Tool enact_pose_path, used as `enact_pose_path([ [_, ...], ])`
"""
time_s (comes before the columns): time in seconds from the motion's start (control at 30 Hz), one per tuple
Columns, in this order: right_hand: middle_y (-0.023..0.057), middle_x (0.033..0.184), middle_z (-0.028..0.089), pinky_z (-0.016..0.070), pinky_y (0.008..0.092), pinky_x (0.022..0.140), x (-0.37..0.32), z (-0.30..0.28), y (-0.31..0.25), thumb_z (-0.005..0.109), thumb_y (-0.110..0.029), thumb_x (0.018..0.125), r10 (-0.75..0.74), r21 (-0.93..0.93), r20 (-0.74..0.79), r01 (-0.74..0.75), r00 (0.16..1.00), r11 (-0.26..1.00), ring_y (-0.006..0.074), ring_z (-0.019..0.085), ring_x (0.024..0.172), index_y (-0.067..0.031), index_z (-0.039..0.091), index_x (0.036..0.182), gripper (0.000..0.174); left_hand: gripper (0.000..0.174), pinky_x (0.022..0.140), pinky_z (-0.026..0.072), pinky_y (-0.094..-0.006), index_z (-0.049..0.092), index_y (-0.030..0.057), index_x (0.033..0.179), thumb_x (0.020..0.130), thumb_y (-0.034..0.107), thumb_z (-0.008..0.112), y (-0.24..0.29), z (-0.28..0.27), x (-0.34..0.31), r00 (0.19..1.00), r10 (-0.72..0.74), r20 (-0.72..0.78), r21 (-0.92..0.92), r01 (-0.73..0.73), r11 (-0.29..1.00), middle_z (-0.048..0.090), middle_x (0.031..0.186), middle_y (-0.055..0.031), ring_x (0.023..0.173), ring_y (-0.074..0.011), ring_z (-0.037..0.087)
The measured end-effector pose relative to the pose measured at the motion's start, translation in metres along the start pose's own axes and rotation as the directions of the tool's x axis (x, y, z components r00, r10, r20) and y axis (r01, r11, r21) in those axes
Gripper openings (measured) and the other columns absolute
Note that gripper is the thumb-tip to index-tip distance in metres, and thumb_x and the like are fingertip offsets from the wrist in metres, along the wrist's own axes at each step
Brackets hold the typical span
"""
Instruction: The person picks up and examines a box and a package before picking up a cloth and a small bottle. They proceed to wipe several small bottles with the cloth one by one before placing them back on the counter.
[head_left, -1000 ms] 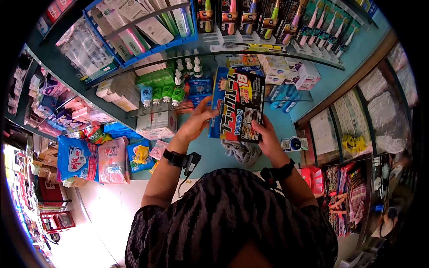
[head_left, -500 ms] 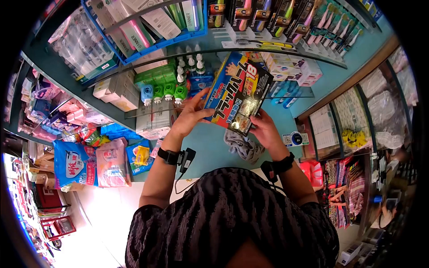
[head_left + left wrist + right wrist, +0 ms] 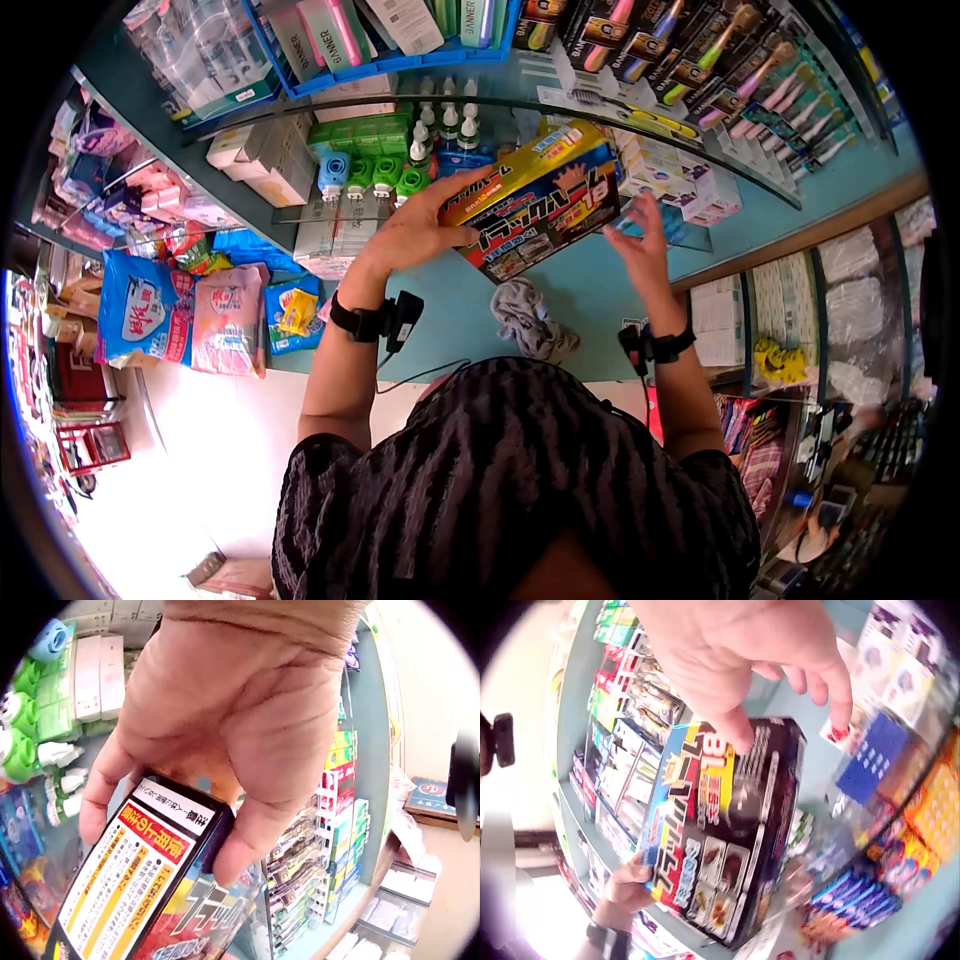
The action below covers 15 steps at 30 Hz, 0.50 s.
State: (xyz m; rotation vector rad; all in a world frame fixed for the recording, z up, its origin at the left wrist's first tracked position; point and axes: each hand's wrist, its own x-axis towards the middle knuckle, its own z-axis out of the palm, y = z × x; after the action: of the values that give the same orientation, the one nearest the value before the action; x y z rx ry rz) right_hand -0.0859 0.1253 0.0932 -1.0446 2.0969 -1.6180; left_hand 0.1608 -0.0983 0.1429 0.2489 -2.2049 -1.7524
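Observation:
A printed box (image 3: 548, 212), black, yellow and blue with Japanese lettering and a large 18, is held tilted above the counter. My left hand (image 3: 412, 235) grips its left end, thumb on the front face and fingers behind. In the left wrist view the box's narrow end (image 3: 131, 874), white with a red label, sits between that thumb and fingers. Beside the box's other end is my right hand (image 3: 645, 245), fingers spread. The right wrist view shows the right thumb overlapping the edge of the printed face (image 3: 731, 802), with the fingers off it.
A grey cloth (image 3: 530, 318) lies on the teal counter (image 3: 450, 330) below the box. Behind stand bottles (image 3: 385, 178) and cartons under a glass shelf (image 3: 420, 103). Toothbrush packs (image 3: 690, 75) hang above, and detergent bags (image 3: 150, 308) stand at the left.
The box has turned, and its yellow side now shows on top. My right hand has loosened from the box and moved right, while my left hand keeps its grip.

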Motion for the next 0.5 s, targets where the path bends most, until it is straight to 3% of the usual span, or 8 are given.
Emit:
enact_pose_path([
  [0.03, 0.0147, 0.135, 0.035, 0.0494, 0.0352, 0.083, 0.01, -0.007, -0.014, 0.071, -0.009, 0.075, -0.053, -0.098, 0.0, 0.052, 0.999, 0.994, 0.024, 0.041, 0.119, -0.008, 0.023, 0.141, 0.081, 0.073, 0.096, 0.0388, -0.0293, 0.041, 0.0088, 0.135, 0.067, 0.001, 0.067, 0.005, -0.002, 0.004, 1.0, -0.002, 0.006, 0.081, 0.001, 0.997, 0.05, 0.127, -0.0126, 0.113, -0.0213, 0.049],
  [0.13, 0.0151, 0.138, 0.033, 0.0493, 0.0346, 0.084, 0.031, -0.014, -0.06, 0.072, -0.006, 0.074, -0.013, 0.015, 0.27, 0.009, 0.963, 1.0, 0.0247, 0.04, 0.121, -0.0116, 0.018, 0.144, 0.088, 0.068, 0.093, 0.0417, -0.033, 0.047, 0.0116, 0.13, 0.066, 0.005, 0.067, 0.017, 0.0, 0.014, 0.999, 0.042, 0.027, 0.325, -0.049, 0.945, 0.054, 0.119, -0.0161, 0.106, -0.0294, 0.053],
  [0.2, 0.013, 0.139, 0.033, 0.048, 0.0336, 0.086, 0.046, -0.019, -0.057, 0.071, -0.003, 0.074, -0.024, 0.007, 0.443, 0.023, 0.896, 1.0, 0.0244, 0.041, 0.121, -0.0169, 0.019, 0.145, 0.089, 0.066, 0.091, 0.0426, -0.0343, 0.048, 0.012, 0.129, 0.067, 0.007, 0.067, 0.019, 0.002, 0.023, 0.994, 0.066, 0.091, 0.484, -0.102, 0.869, 0.055, 0.116, -0.0167, 0.103, -0.0315, 0.054],
  [0.27, 0.0105, 0.139, 0.035, 0.0445, 0.0324, 0.09, 0.056, -0.02, -0.061, 0.069, -0.001, 0.074, -0.002, -0.008, 0.553, 0.008, 0.833, 1.0, 0.023, 0.043, 0.12, -0.0191, 0.021, 0.145, 0.087, 0.064, 0.089, 0.0427, -0.0369, 0.05, 0.0129, 0.128, 0.066, 0.01, 0.069, 0.018, 0.005, 0.03, 0.988, 0.091, 0.122, 0.477, -0.138, 0.868, 0.056, 0.113, -0.0168, 0.101, -0.033, 0.053],
  [0.3, 0.009, 0.134, 0.041, 0.0425, 0.0308, 0.092, 0.061, -0.021, -0.056, 0.072, -0.002, 0.072, -0.051, -0.046, 0.586, 0.095, 0.809, 0.994, 0.0187, 0.045, 0.118, -0.0167, 0.03, 0.141, 0.082, 0.065, 0.09, 0.0425, -0.037, 0.05, 0.0131, 0.127, 0.066, 0.011, 0.069, 0.02, 0.008, 0.031, 0.988, 0.084, 0.128, 0.483, -0.136, 0.865, 0.056, 0.114, -0.0169, 0.101, -0.0328, 0.053],
  [0.4, 0.0072, 0.128, 0.047, 0.0422, 0.0295, 0.091, 0.061, -0.022, -0.045, 0.073, -0.003, 0.071, 0.007, -0.157, 0.662, 0.13, 0.75, 0.979, 0.0158, 0.047, 0.114, -0.0126, 0.038, 0.136, 0.074, 0.067, 0.091, 0.0422, -0.0368, 0.049, 0.0136, 0.129, 0.066, 0.014, 0.071, 0.017, 0.013, 0.038, 0.99, 0.046, 0.133, 0.507, -0.108, 0.855, 0.054, 0.119, -0.0168, 0.106, -0.0311, 0.052],
  [0.47, 0.0062, 0.126, 0.049, 0.042, 0.0286, 0.091, 0.056, -0.028, -0.036, 0.072, -0.002, 0.072, 0.065, -0.22, 0.59, 0.083, 0.805, 0.972, 0.015, 0.049, 0.11, -0.0089, 0.042, 0.131, 0.067, 0.065, 0.091, 0.0425, -0.0351, 0.047, 0.0119, 0.13, 0.07, 0.016, 0.071, 0.01, 0.015, 0.041, 0.993, 0.034, 0.109, 0.485, -0.083, 0.871, 0.054, 0.12, -0.0166, 0.108, -0.0284, 0.052],
  [0.5, 0.006, 0.125, 0.05, 0.0421, 0.0283, 0.09, 0.054, -0.033, -0.035, 0.072, -0.003, 0.072, 0.069, -0.247, 0.558, 0.086, 0.827, 0.965, 0.0149, 0.05, 0.109, -0.0085, 0.042, 0.131, 0.066, 0.063, 0.091, 0.0426, -0.0341, 0.046, 0.0105, 0.13, 0.072, 0.018, 0.07, 0.005, 0.015, 0.045, 0.998, 0.043, 0.047, 0.29, -0.054, 0.956, 0.054, 0.12, -0.0164, 0.108, -0.0269, 0.052],
])
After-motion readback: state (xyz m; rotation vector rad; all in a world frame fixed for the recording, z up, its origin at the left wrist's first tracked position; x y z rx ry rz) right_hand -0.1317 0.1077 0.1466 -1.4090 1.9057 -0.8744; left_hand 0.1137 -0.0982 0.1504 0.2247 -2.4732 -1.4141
